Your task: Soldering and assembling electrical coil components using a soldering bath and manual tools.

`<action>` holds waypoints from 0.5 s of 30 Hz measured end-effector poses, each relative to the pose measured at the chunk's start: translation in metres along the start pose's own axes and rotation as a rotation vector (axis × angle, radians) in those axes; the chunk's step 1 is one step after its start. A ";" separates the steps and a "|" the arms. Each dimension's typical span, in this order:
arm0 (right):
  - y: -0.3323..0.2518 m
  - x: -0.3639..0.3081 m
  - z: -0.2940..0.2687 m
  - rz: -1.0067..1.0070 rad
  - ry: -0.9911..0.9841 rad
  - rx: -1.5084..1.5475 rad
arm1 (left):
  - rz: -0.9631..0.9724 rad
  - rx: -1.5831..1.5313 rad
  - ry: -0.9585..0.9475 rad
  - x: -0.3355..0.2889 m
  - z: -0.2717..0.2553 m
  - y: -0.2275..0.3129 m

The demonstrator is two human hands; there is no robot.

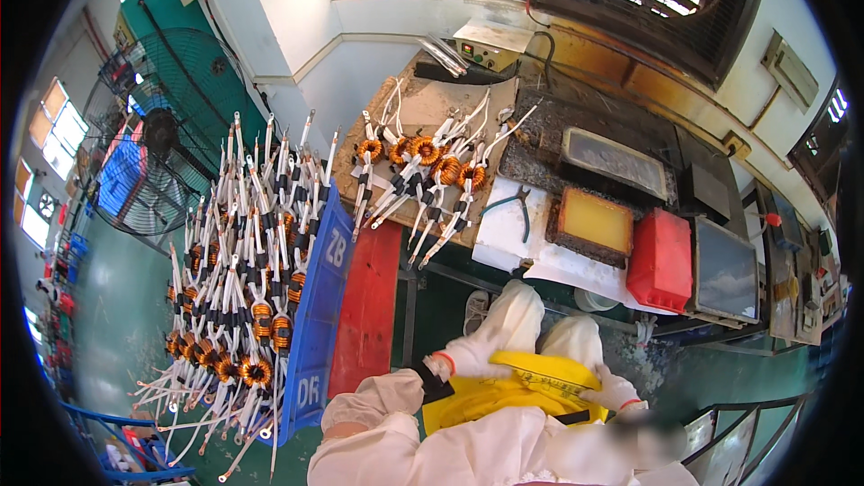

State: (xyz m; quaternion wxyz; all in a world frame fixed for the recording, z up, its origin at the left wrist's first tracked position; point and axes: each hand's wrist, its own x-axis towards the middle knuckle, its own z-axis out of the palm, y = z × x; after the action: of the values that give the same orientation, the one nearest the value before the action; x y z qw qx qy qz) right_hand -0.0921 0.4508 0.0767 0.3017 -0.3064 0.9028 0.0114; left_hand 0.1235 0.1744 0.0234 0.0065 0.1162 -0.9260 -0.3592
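A yellow cloth (522, 387) with dark print, much like an apron, lies bunched across my lap. My left hand (474, 354), in a white glove, is closed on its upper left edge, though the fingertips are partly hidden. At the opposite side my right hand (615, 391), gloved too, grips the cloth's right edge. Ahead of my knees, green-handled pliers (510, 208) rest on white paper (493, 238). Several copper-wound ring coils (423, 151) with white sleeved leads lie on the bench to the left of the pliers.
A blue crate (315, 306) heaped with ring coils (256, 371) stands at my left, beside a red board (364, 306). On the bench are a yellow-filled tray (594, 223), a framed grey-topped tray (615, 162), a red container (660, 261) and a control box (490, 54). A fan (162, 130) stands far left.
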 end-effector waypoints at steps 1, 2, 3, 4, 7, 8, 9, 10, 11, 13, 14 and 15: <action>0.013 0.007 0.002 -0.034 -0.045 0.029 | 0.003 -0.001 0.003 0.002 -0.007 0.007; 0.025 0.012 0.003 -0.069 -0.091 0.059 | -0.071 0.020 -0.208 0.006 -0.017 0.012; 0.031 0.013 0.004 -0.049 0.058 0.325 | -0.150 0.039 -0.420 0.009 -0.024 0.013; 0.020 0.007 -0.013 -0.055 0.191 0.408 | -0.151 0.035 -0.425 0.016 -0.031 0.010; 0.018 0.016 -0.030 0.001 0.271 0.717 | -0.157 -0.235 -0.332 0.032 -0.034 -0.002; 0.021 0.024 -0.028 0.005 0.273 0.794 | -0.153 -0.234 -0.336 0.037 -0.030 -0.011; 0.021 0.028 -0.027 0.082 0.319 0.618 | -0.189 -0.340 -0.228 0.042 -0.026 -0.019; 0.026 0.033 -0.023 0.085 0.322 0.614 | -0.227 -0.449 -0.111 0.047 -0.022 -0.028; 0.035 0.038 -0.017 0.081 0.345 0.257 | -0.383 -0.274 -0.037 0.051 -0.019 -0.040; 0.050 0.042 -0.022 0.067 0.355 -0.082 | -0.483 -0.167 0.050 0.043 -0.037 -0.041; 0.051 0.042 -0.027 0.057 0.429 -0.004 | -0.511 -0.177 0.095 0.038 -0.041 -0.049; 0.045 0.039 -0.037 0.042 0.525 0.129 | -0.525 -0.247 0.103 0.033 -0.049 -0.060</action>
State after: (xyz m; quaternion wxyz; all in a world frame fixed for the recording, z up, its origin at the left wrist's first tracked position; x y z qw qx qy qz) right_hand -0.1619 0.4587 0.0785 0.0758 -0.2602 0.9551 -0.1197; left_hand 0.1089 0.0915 0.0177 -0.0256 0.3681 -0.8120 -0.4522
